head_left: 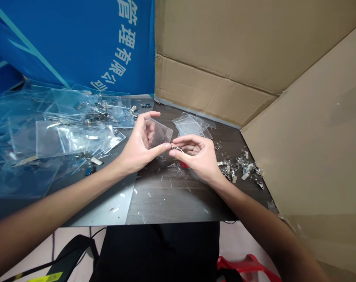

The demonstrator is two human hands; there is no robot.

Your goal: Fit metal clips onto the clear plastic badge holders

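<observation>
At the centre of the frame, a clear plastic sleeve point(159, 130) is grasped in the left hand point(140, 144) while a metal clip point(178, 149) is pinched between thumb and fingers of the right hand point(198, 154) at the sleeve's edge; whether the two are joined cannot be told. Work appears well advanced, judging by the large sleeve pile point(47, 137) at left, where clips are mixed in. Apparently left to be handled are a small sleeve stack point(188, 124) at upper centre and loose clips point(246, 169) at right. Plastic scraps point(175, 170) are strewn over the table point(163, 207), and a red object point(184, 165) is partly hidden below the right hand; the workspace is bounded by cardboard point(213, 39) and a blue banner point(63, 43).
</observation>
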